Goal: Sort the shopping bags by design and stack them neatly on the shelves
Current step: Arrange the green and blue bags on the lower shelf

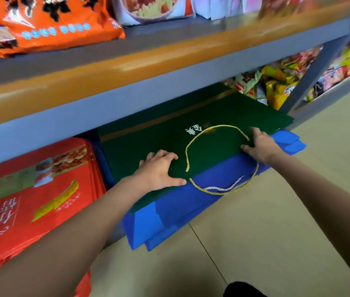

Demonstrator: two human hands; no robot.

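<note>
Here, left to right:
Red bags: a stack of flat red bags (30, 202) with white script and a nut picture lies on the lower shelf at far left, its edges reaching past the shelf front.
Orange packet: above them, on the upper shelf (127, 61), sits an orange packet (41, 24) with black print and blue dots.
Left hand: the left hand (159, 170) lies flat on the near left edge of the green bags, fingers spread and fairly straight, thumb stretched along the edge; it presses rather than grips.
Green bags: the dark green bags (161, 142), flat and bearing white characters, lie on top of the blue stack, mostly under the upper shelf.
Gold cord: 1 gold handle cord (188, 151) loops over the green surface, a 2nd loop hangs forward over the blue, with a pale cord (225, 186) beside it.
Blue bags: flat blue bags (180, 211) lie beneath the green ones, jutting out over the tan floor (277, 221).
Right hand: the right hand (260, 144) rests at the near right corner of the green bags, fingers extended on top, touching the gold loop; whether the thumb hooks under the edge I cannot tell.
Snack packets: blurred yellow and red snack packets (277, 82) fill the shelf at right.
</note>
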